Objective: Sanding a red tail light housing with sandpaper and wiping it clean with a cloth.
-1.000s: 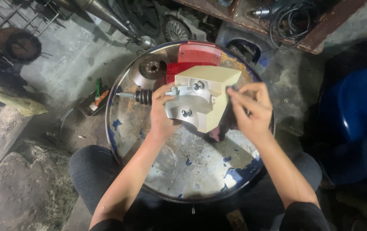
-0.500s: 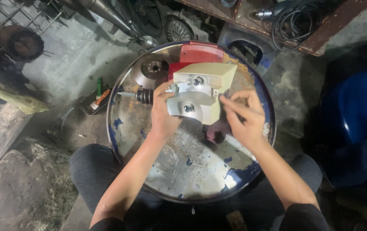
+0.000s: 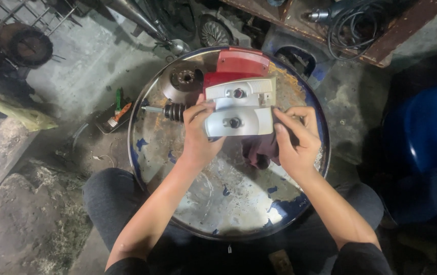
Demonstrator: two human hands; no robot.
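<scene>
Cream plastic housing (image 3: 239, 107), with two bolt bosses along its middle, is held level above the drum lid (image 3: 177, 168), toward the lid's 12 o'clock. Left hand (image 3: 198, 137) has its grip closed on the housing's 9 o'clock edge. Right hand (image 3: 295, 140) clasps the 3 o'clock edge; a dark cloth (image 3: 261, 150) lies under it.

Red cover (image 3: 241, 63) sits behind at 12 o'clock; a metal disc (image 3: 182, 81) and coil spring (image 3: 175, 111) lie at 10 o'clock.

Judgement: the part is being positioned or inspected. The next move calls for steady two-handed support.
</scene>
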